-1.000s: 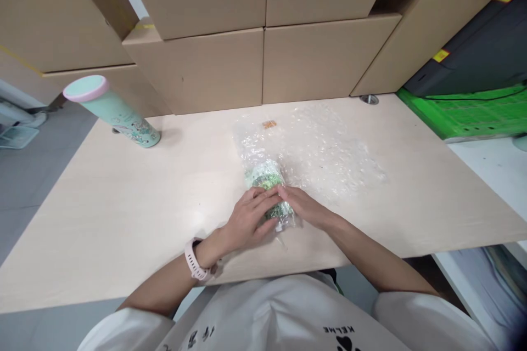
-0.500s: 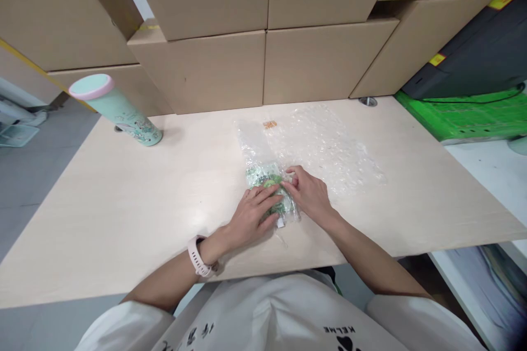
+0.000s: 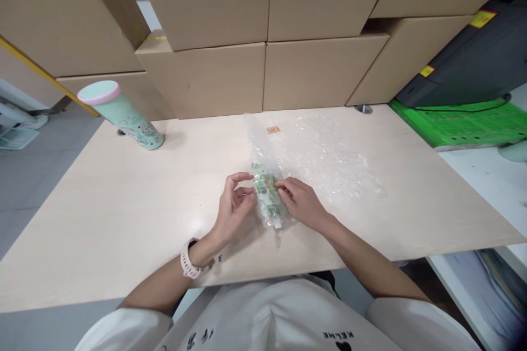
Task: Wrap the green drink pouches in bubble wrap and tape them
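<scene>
Slim green-printed packet (image 3: 268,196) under crinkly, clear bubble wrap (image 3: 329,159), near the front of the table (image 3: 156,219).
The left hand (image 3: 231,207), earlier flat across it, now sits at its nine o'clock, fingers curled; the right hand (image 3: 304,203) has bent fingertips at its three o'clock edge. I can't tell whether either grips.

From the head, the one camera looks forward and down, past the wearer's shirt (image 3: 247,315), across the nearby worktop (image 3: 164,203) to stacked cardboard boxes (image 3: 218,82).
</scene>
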Demonstrator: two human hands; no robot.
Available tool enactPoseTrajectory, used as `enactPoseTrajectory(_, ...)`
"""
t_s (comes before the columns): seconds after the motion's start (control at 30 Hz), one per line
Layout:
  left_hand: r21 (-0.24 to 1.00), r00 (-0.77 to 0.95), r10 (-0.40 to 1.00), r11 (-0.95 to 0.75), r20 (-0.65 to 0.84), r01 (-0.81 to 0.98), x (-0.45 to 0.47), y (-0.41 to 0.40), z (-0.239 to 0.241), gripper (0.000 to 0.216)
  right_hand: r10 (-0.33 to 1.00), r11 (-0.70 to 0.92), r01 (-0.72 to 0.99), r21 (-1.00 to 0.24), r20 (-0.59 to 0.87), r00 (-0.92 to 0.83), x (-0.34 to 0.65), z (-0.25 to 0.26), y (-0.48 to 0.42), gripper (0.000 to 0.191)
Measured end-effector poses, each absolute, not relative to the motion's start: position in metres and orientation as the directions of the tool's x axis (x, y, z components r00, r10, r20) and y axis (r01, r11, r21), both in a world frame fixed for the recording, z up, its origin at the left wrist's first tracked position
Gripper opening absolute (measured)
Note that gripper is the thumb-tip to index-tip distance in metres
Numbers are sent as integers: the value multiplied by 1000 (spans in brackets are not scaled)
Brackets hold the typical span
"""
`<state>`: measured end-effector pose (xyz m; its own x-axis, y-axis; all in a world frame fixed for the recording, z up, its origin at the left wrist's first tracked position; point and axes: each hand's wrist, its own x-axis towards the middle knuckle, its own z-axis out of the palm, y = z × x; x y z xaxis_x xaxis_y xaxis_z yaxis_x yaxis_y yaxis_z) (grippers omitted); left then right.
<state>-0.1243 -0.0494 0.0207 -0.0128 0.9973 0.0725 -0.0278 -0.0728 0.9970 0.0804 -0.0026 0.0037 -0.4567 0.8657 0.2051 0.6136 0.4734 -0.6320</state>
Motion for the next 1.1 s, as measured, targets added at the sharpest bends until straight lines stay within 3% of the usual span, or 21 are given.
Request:
enactPoseTrajectory(0.1, 972, 121, 964, -231, 235, -45, -119, -59, 24, 40, 874, 327, 437, -838, 93, -477, 80, 4, -4, 17)
enactPoseTrajectory(0.17, 935, 277, 910, -342, 307, 89, -116, -62, 23, 41, 847, 217, 302, -928, 26, -531, 80, 2, -5, 10)
enactPoseTrajectory(0.23, 822, 431, 829, -498, 357, 276, -114, -63, 19, 43, 805, 151, 219, -964, -9, -593, 81, 0, -5, 14)
enactPoseTrajectory(0.33, 595, 582, 727, -662, 364, 456, -111, -61, 11, 50, 791, 189, 315, -930, -45, -610, 86, 3, -2, 15)
enactPoseTrajectory(0.43, 438, 647, 702, -703, 298, 560, -109, -59, -1, 57, 851, 330, 593, -734, -41, -524, 97, 11, 4, 7)
enactPoseTrajectory(0.5, 369, 665, 697, -712, 269, 597, -107, -58, -8, 62, 915, 335, 701, -630, 39, -402, 107, 17, 9, 16)
enactPoseTrajectory(0.6, 337, 671, 697, -714, 253, 614, -103, -58, -14, 65, 954, 297, 631, -717, 189, -234, 118, 25, 12, 22)
enactPoseTrajectory(0.67, 366, 674, 691, -717, 261, 593, -102, -60, -13, 63, 938, 331, 524, -785, 211, -275, 119, 27, 10, 22)
enactPoseTrajectory(0.73, 450, 610, 731, -676, 307, 584, -103, -62, -8, 55, 895, 387, 514, -766, 178, -409, 114, 27, 7, 21)
enactPoseTrajectory(0.8, 579, 402, 843, -538, 359, 613, -106, -62, -3, 44, 857, 438, 577, -690, 126, -500, 108, 24, 4, 21)
enactPoseTrajectory(0.87, 760, 134, 948, -311, 288, 571, -110, -58, 1, 40, 851, 451, 627, -636, 95, -516, 104, 22, 4, 21)
enactPoseTrajectory(0.93, 924, -7, 997, -67, 75, 377, -113, -52, 2, 45, 858, 436, 638, -635, 79, -508, 103, 22, 4, 21)
enactPoseTrajectory(1.0, 987, 20, 993, 111, -114, 115, -115, -47, 2, 49, 864, 411, 634, -655, 58, -501, 103, 22, 4, 18)
enactPoseTrajectory(1.1, 992, 81, 994, 76, -68, -104, -115, -48, 3, 52, 869, 334, 594, -732, -4, -494, 103, 24, 3, 19)
